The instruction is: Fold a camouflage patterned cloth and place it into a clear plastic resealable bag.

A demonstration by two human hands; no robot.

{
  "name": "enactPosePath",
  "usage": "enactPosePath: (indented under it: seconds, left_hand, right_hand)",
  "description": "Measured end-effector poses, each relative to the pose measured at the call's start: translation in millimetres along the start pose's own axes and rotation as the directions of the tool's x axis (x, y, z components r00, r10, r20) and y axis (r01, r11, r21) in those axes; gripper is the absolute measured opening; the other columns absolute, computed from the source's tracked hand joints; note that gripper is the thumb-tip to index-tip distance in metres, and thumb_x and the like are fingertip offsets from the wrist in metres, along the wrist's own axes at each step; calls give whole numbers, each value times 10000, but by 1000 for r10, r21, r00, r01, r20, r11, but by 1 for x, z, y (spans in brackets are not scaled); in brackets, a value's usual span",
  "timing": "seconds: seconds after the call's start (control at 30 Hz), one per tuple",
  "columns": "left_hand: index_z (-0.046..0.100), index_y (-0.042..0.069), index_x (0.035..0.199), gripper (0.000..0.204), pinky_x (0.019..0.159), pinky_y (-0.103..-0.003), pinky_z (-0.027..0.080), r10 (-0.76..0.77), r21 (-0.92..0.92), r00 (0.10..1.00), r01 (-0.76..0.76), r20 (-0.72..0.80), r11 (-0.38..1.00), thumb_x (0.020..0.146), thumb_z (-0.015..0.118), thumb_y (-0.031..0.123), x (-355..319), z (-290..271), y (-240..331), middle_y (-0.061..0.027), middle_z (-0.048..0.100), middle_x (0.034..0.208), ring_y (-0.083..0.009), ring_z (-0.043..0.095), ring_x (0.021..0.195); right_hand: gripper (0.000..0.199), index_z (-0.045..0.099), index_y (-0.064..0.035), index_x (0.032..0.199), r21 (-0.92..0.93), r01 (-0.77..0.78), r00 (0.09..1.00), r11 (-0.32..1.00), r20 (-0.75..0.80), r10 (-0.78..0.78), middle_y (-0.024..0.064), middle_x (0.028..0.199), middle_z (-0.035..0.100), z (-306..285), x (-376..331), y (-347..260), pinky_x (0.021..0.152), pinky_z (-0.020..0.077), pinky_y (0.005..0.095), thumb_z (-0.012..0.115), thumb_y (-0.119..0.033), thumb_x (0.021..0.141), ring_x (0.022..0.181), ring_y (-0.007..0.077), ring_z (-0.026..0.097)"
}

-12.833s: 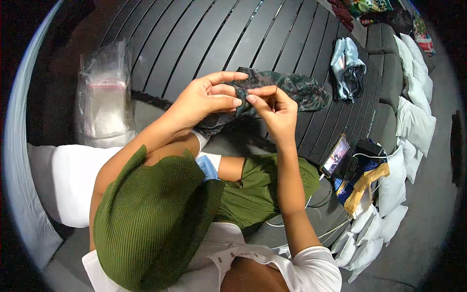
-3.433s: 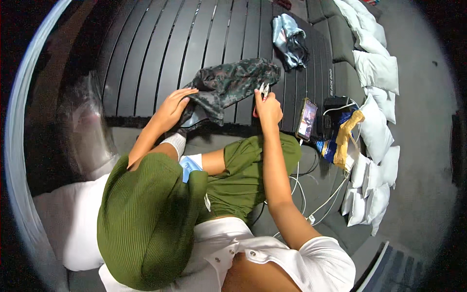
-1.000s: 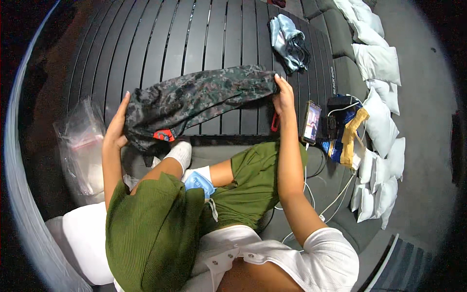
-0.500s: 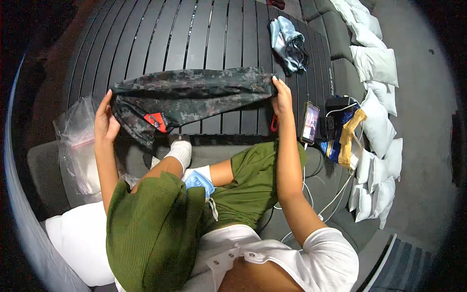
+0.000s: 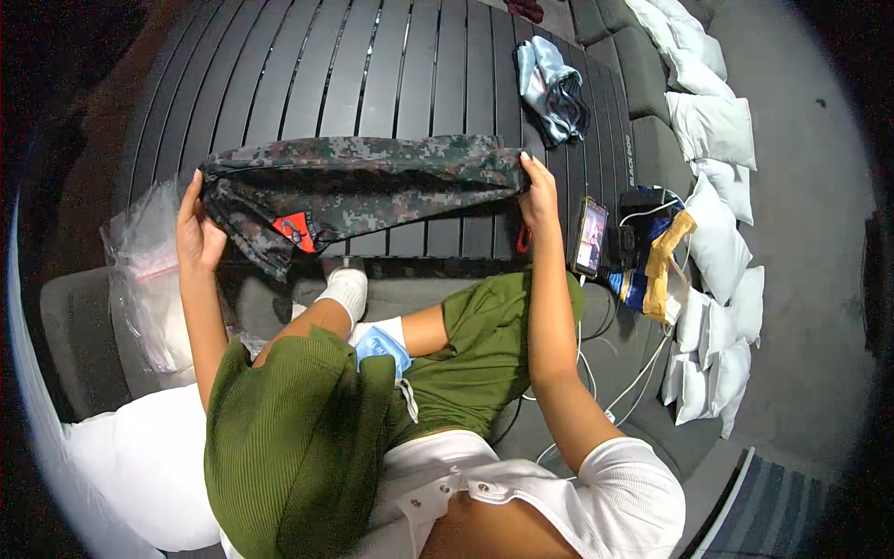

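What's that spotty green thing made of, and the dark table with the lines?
The camouflage garment looks like soft, thin, matte cloth: it sags and wrinkles between the left hand and right hand. The slatted table looks hard and dark with a faint sheen, maybe painted metal, wood or plastic; the picture can't settle which.

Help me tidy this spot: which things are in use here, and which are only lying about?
In use:
- camouflage-patterned fabric garment, stretched between left hand and right hand

Lying about:
- crumpled light blue cloth
- clear plastic bag
- phone with lit screen
- white cushions
- black slatted table
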State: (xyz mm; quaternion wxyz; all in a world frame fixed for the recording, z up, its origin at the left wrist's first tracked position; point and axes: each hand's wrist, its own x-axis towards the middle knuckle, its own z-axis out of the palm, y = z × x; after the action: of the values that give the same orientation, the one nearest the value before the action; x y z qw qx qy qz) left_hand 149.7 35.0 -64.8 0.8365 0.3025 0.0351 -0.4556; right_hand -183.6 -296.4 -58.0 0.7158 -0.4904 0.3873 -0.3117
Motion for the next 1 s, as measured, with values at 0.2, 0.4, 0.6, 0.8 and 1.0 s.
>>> enactPosePath:
  seconds: [0.2,0.4,0.6,0.8,1.0]
  left_hand:
    - [591,37,997,211,859,-307,437,118,131,990,-108,-72,985,833,572,168,1,-9,-1,-70,616,1001,-172,577,932]
    - [587,50,1032,219,839,-276,445,136,165,983,-115,-125,980,831,565,132,5,-14,-3,-53,612,1013,-150,577,933]
    - [575,39,1055,230,858,-297,444,137,28,990,-137,15,990,843,538,120,1,-3,-6,-74,602,1052,-169,572,961]
    - [573,23,1038,213,869,-283,432,280,103,950,-268,-135,958,841,537,96,13,-18,14,-67,610,1009,-160,569,944]
    - [528,33,1093,287,634,-168,414,535,371,839,-468,-97,802,809,572,37,-8,15,22,10,581,823,-38,525,710]
  right_hand:
    - [217,593,-12,943,-25,21,1000,999,-22,-22,53,883,625,-1,-3,-2,737,449,270,514,-201,872,791,139,588]
    - [239,596,-16,941,-36,50,998,998,-46,-52,52,889,625,-9,3,2,745,445,270,504,-228,880,795,136,584]
    - [279,586,-4,956,-72,75,995,995,-54,-79,60,917,619,-9,2,2,771,437,277,479,-254,892,823,144,579]
    - [302,559,15,996,-146,69,997,987,48,-63,76,953,608,-5,-6,-13,798,427,278,453,-253,904,857,148,572]
    - [310,557,43,980,-73,82,985,994,160,-70,112,953,616,-6,-27,-30,770,469,310,421,-228,915,841,181,604]
